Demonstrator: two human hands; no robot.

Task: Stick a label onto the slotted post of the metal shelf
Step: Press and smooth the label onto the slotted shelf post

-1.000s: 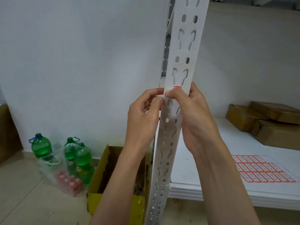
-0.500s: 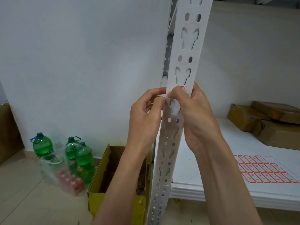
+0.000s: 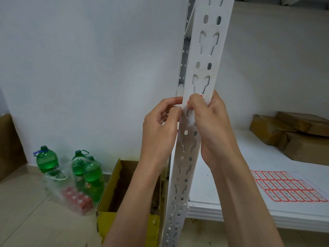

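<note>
White slotted post: red-bordered label sits on its face just below a keyhole slot, mostly hidden under the right hand. Right hand's curled fingers press it to the metal; left hand pinches the label's end at the post's left edge. Risk: label bridges a slot or wraps the edge crooked, creasing if pressure is uneven. Label sheet on the shelf carries handwriting, too small to read. Bottle labels unreadable.
</note>
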